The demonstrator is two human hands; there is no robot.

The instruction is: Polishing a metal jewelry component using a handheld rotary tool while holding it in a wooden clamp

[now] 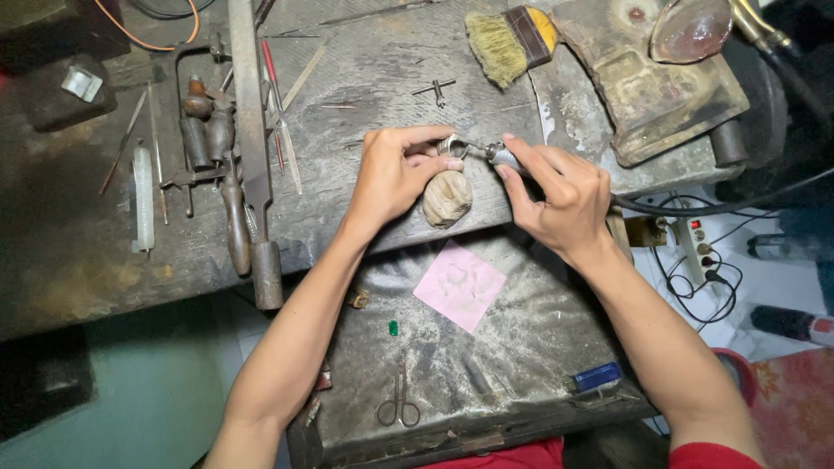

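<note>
Bare bench (391,78) lies open at upper centre, hemmed by files and hand tools (226,148) at left, brush (508,39) and grinder block (660,87) at upper right.

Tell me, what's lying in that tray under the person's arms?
In the tray: a pink paper square, small scissors, a blue lighter and a tiny green piece. The forearms cover the tray's side edges, so anything there is hidden.
</note>
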